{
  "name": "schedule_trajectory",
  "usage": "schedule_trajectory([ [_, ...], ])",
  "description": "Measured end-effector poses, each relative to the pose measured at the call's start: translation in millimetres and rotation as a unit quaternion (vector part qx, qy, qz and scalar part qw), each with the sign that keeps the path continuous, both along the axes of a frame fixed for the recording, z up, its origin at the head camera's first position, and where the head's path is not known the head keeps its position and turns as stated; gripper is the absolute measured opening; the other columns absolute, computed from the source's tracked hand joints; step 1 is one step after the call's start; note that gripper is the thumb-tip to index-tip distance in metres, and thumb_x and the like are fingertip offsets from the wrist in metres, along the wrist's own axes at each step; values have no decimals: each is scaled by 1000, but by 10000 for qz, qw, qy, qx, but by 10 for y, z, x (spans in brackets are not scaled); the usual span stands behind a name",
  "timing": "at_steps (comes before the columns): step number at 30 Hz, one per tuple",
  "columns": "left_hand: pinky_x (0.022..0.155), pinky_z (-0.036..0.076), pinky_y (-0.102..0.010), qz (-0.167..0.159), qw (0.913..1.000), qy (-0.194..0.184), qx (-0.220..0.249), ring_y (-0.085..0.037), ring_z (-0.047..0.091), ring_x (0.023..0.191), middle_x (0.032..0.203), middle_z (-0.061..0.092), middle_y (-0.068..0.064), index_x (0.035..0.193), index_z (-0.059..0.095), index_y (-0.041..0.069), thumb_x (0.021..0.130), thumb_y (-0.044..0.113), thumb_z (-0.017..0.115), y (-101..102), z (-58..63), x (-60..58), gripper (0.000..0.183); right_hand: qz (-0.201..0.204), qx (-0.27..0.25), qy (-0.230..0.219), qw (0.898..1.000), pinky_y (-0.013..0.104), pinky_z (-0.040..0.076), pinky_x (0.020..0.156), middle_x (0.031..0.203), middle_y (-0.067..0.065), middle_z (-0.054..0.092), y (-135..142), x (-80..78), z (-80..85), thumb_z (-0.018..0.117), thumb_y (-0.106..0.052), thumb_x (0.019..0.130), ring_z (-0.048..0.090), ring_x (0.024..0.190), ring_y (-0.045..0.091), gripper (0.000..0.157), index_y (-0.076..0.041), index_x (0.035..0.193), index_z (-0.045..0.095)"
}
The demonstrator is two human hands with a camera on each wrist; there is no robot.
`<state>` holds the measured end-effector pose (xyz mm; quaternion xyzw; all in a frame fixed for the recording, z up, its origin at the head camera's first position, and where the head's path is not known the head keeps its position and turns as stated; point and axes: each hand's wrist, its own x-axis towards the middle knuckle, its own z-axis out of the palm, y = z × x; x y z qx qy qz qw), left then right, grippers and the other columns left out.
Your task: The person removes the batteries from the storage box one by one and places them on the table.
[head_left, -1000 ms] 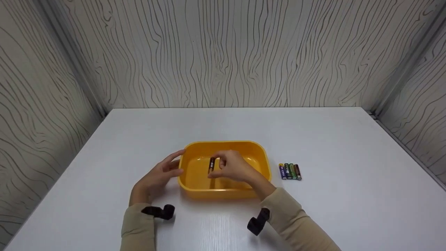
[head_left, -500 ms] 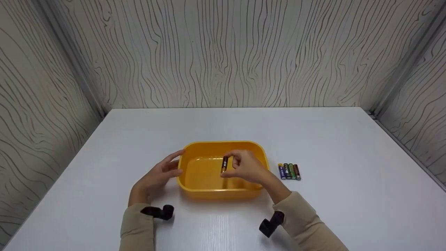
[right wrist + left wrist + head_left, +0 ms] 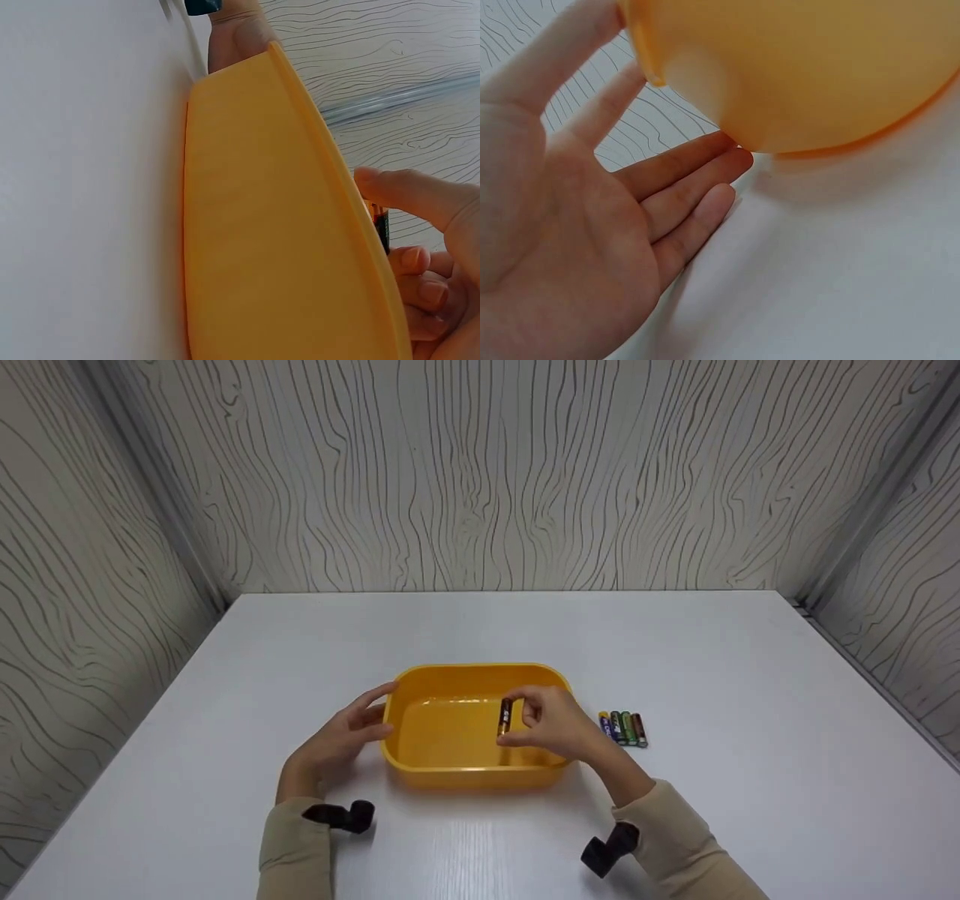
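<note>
A yellow plastic tub point(image 3: 442, 735) stands on the table in front of me. Over its right half my right hand point(image 3: 555, 724) pinches a black and copper battery point(image 3: 505, 717) by its two ends, thumb at the near end. The right wrist view shows only a bit of that battery point(image 3: 382, 225) behind the tub's rim. My left hand point(image 3: 341, 739) rests at the tub's left end with its fingers extended, as the left wrist view shows, fingertips right at the rim and outer wall. Several batteries point(image 3: 626, 728) lie side by side right of the tub, one partly hidden by my right hand.
The white table point(image 3: 480, 847) reaches to a wood-grain patterned wall point(image 3: 480, 472) at the back, with similar panels at both sides. A black camera mount point(image 3: 611, 849) sits on my right sleeve and another mount point(image 3: 341, 816) on my left.
My right hand has moved to the right over the tub, carrying the battery from about the middle to the right half. The left hand has stayed in place.
</note>
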<state>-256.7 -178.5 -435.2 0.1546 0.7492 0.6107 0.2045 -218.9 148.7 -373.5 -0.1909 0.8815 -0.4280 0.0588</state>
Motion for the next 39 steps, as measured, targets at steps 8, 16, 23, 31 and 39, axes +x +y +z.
schedule_trajectory([
  [8,122,16,-60,-157,9998,120,26,-34,34,145,158,33,-14,152,28,27,95,25,60,-4,-6,-23,65,-90,-119,6,9999,18,45,70,60,-5,37,177,66,32,81,-22,76,31,53,5,59,6,124,59],
  [16,123,11,-61,158,9995,-245,-73,-30,34,145,157,36,-8,148,33,34,91,32,65,12,15,-16,66,-266,-95,-19,9996,17,39,63,63,-6,40,351,85,53,81,-26,76,33,55,5,61,4,124,59],
  [23,122,9,-62,246,9991,-342,-57,-31,33,146,157,36,-7,148,34,35,89,32,67,6,32,-10,67,-403,-227,-36,9989,16,36,56,66,-4,42,524,64,21,82,-28,76,38,59,5,64,4,126,58],
  [31,123,13,-60,160,9998,-126,-77,-30,35,145,157,35,-9,149,31,34,92,30,64,0,20,10,66,-388,-167,-65,9991,14,38,57,68,-4,44,632,33,-13,81,-29,76,39,60,4,65,4,127,57],
  [39,123,8,-61,405,9979,-489,-84,-30,31,147,157,35,-7,146,35,36,88,34,68,19,35,39,67,-342,-312,-353,9983,14,36,49,68,-4,43,769,31,47,81,-26,76,37,55,2,64,3,128,56],
])
